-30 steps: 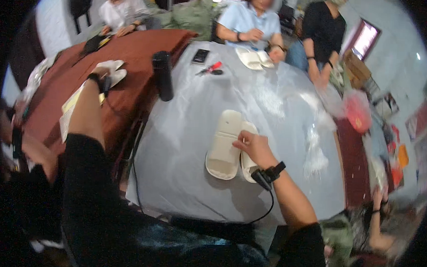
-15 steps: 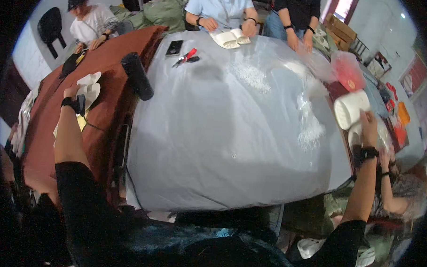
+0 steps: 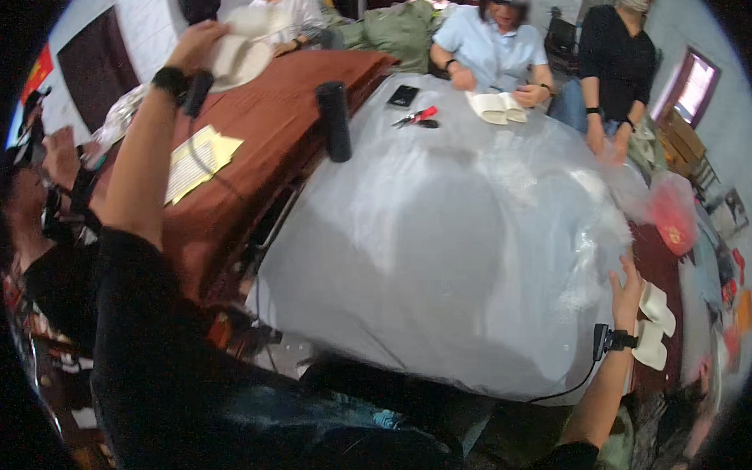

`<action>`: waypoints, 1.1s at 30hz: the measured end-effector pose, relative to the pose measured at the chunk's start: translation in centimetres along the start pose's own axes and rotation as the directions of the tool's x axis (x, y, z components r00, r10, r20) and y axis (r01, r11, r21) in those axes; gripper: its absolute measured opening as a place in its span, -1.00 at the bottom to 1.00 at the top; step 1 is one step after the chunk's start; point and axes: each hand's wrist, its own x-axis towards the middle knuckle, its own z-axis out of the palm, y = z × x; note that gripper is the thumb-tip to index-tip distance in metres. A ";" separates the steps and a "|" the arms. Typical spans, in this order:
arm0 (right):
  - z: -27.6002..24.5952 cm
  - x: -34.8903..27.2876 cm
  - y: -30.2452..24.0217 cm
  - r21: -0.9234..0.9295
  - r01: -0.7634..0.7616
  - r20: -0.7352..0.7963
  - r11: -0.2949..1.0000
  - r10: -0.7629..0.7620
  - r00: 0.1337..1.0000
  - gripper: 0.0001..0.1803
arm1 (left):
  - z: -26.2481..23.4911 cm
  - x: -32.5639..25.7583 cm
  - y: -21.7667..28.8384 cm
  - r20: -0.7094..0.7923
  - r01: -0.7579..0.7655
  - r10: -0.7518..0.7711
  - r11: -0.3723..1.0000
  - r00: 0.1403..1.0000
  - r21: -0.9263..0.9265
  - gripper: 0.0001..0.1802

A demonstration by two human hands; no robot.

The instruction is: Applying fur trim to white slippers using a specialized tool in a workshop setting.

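Note:
My left hand [image 3: 202, 45] is raised high at the upper left over the brown table [image 3: 298, 91] and grips a white insole-shaped piece [image 3: 243, 55]. My right hand [image 3: 627, 292] is stretched out at the right edge of the plastic-covered grey table [image 3: 442, 237], fingers apart and holding nothing. Just right of it lie two white insole-shaped pieces [image 3: 657, 303] [image 3: 651, 344] on a dark red surface. Both wrists carry black bands, and a cable hangs from the right one.
A black cylinder [image 3: 334, 122] stands between the two tables. Red-handled scissors [image 3: 417, 116] and a dark phone [image 3: 403, 95] lie at the far side, where seated people handle white pieces [image 3: 498, 107]. Yellow papers [image 3: 196, 158] lie on the brown table. A red bag [image 3: 674, 225] sits at the right.
My right hand carried the white pieces from the table's middle to its right edge and let them go. My left hand rose from the brown table with a white piece.

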 end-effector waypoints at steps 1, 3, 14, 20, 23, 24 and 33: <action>0.1 0.1 -2.4 -0.050 0.026 0.025 0.998 -0.025 0.999 -0.56 | 2.6 1.7 4.6 0.089 0.296 -0.282 0.915 0.955 -0.275 -0.71; 0.3 -0.4 -5.1 0.035 0.083 0.049 0.996 -0.085 0.995 -0.56 | 4.7 3.3 15.3 0.143 0.152 -0.128 0.973 0.981 -0.172 -0.68; 4.7 0.6 -15.9 0.431 0.136 0.195 0.892 -0.239 0.951 -0.64 | 27.4 -4.3 36.2 0.662 0.179 0.245 0.845 0.709 -0.504 -0.70; 8.7 -0.7 -15.2 0.574 0.043 0.127 0.817 -0.141 0.982 -0.69 | 33.1 -7.0 38.3 0.662 0.097 0.312 0.858 0.682 -0.504 -0.61; 10.1 -1.4 -15.0 0.600 -0.169 0.234 0.782 0.030 0.972 -0.73 | 33.1 -6.7 35.8 0.582 0.272 0.199 0.736 0.788 -0.620 -0.66; 10.0 -1.4 -14.8 0.606 -0.158 0.208 0.780 0.036 0.977 -0.75 | 33.0 -6.9 35.2 0.591 0.279 0.199 0.736 0.782 -0.617 -0.66; 10.5 -2.0 -14.0 0.604 -0.230 0.252 0.763 0.092 0.963 -0.79 | 36.4 -11.9 34.3 0.689 0.552 0.086 0.530 0.720 -0.643 -0.76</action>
